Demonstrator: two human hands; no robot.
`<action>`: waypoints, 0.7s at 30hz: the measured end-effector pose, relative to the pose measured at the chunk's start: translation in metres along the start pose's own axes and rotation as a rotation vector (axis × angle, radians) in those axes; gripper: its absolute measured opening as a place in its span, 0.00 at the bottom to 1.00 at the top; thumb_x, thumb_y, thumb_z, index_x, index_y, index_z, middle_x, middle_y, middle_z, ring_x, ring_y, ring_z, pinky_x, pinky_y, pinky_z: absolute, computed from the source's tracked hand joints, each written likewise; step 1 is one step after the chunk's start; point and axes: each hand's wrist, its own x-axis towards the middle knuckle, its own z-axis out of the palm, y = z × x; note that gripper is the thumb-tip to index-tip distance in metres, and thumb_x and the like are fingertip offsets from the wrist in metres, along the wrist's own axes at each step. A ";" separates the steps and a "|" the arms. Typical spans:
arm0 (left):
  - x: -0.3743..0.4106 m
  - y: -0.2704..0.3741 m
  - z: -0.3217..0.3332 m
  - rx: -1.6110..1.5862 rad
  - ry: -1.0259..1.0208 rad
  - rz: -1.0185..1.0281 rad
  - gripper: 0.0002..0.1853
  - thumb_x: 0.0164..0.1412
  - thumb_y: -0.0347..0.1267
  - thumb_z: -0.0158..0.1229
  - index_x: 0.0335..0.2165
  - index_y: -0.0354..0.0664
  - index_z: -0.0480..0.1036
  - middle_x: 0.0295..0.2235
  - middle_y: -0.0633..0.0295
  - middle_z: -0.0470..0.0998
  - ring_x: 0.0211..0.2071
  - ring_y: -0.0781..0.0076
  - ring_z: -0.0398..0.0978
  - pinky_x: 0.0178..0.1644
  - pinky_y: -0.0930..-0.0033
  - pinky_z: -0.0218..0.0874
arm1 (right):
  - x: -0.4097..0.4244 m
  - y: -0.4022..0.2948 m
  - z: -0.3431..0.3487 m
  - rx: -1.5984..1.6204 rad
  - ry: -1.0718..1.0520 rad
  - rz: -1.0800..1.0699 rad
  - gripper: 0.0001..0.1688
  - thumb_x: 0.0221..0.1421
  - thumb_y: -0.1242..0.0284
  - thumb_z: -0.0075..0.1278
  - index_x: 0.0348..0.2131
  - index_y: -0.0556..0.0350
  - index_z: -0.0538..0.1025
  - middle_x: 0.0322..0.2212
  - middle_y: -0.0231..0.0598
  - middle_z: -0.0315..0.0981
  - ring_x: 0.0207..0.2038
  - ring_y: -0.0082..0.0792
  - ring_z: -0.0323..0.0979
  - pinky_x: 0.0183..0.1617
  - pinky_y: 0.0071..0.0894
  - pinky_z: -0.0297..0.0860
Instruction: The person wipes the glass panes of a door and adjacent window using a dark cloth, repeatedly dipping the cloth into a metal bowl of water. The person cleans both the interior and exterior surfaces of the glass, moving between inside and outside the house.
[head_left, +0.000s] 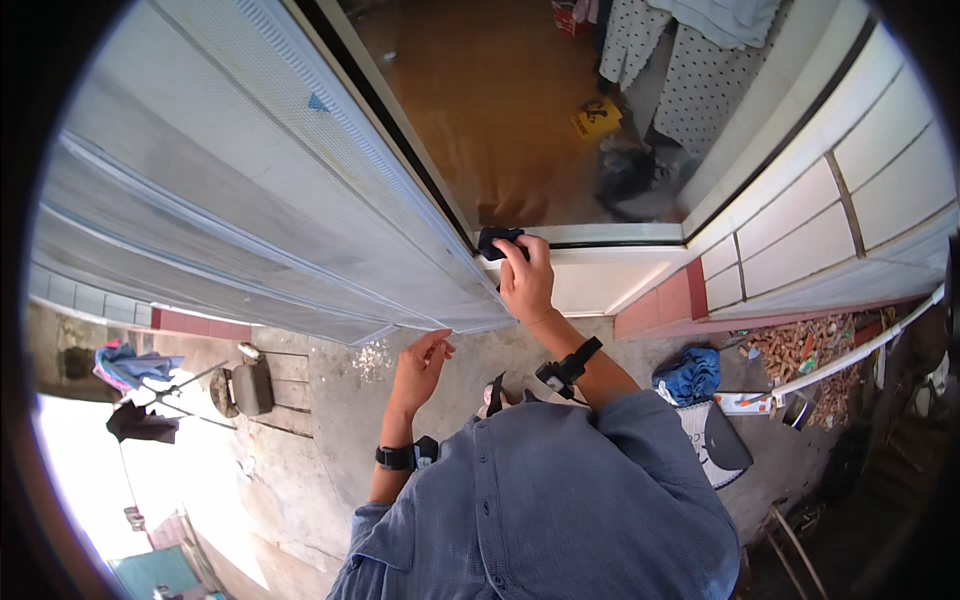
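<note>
My right hand (529, 281) is closed on a dark cloth (498, 242). It presses the cloth against the lower left corner of a glass pane (487, 142), where the pane meets its white frame (615, 234). My left hand (421, 373) hangs lower, fingers loosely spread with nothing in them, close to the bottom hem of a pale mesh curtain (300, 217). Dark straps with small devices circle both wrists. Below the pane is a white panel (615, 277).
Behind the glass are dotted garments (705, 90) and a yellow item (598, 118). White wall tiles (795, 202) run along the right. On the concrete floor (337, 405) are blue fabric (688, 375), a pile of wood-like pieces (806, 356) and a small stool (252, 386).
</note>
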 end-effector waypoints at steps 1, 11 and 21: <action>-0.009 -0.007 -0.002 0.013 0.027 -0.025 0.14 0.63 0.26 0.49 0.46 0.35 0.73 0.31 0.58 0.80 0.32 0.75 0.76 0.38 0.73 0.68 | 0.014 -0.011 -0.010 0.039 0.079 -0.002 0.17 0.49 0.80 0.50 0.41 0.53 0.77 0.34 0.44 0.63 0.38 0.45 0.66 0.41 0.40 0.66; -0.054 -0.030 0.017 -0.081 0.198 -0.214 0.14 0.63 0.26 0.48 0.45 0.35 0.73 0.30 0.59 0.80 0.32 0.75 0.76 0.38 0.73 0.68 | 0.121 -0.035 -0.043 -0.249 0.326 -0.444 0.23 0.46 0.83 0.53 0.43 0.45 0.79 0.36 0.37 0.62 0.36 0.38 0.63 0.41 0.33 0.64; -0.080 -0.018 0.000 -0.039 0.215 -0.232 0.14 0.64 0.26 0.47 0.46 0.35 0.72 0.31 0.59 0.79 0.33 0.73 0.76 0.40 0.71 0.69 | -0.017 0.016 0.017 -0.248 -0.344 -0.154 0.20 0.45 0.84 0.51 0.40 0.48 0.78 0.35 0.41 0.63 0.40 0.48 0.65 0.41 0.43 0.65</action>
